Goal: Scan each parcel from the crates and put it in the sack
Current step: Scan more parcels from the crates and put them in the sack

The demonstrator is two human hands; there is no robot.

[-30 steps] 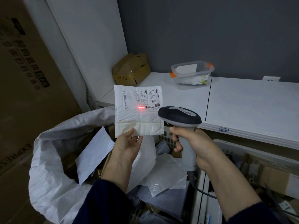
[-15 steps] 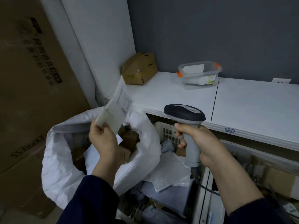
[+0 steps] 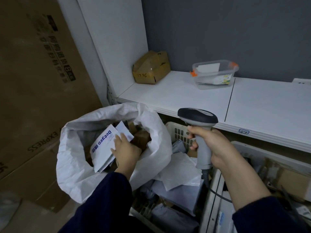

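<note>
White sack (image 3: 70, 174) mouth open | left hand (image 3: 125, 152) inside | right hand (image 3: 217, 145) grips scanner (image 3: 197, 116)

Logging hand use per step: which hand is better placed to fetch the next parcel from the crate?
Left, probably. The left hand lies with straight fingers on a parcel in the sack, next to the crate; the right hand grips the scanner.

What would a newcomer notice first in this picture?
Most striking is the big white sack at lower left, its mouth open, where the left hand touches a white parcel with blue print. To its right, the right hand grips a grey barcode scanner upright above the crates of parcels. Behind, a white shelf bears a cardboard box and a clear tub.
</note>
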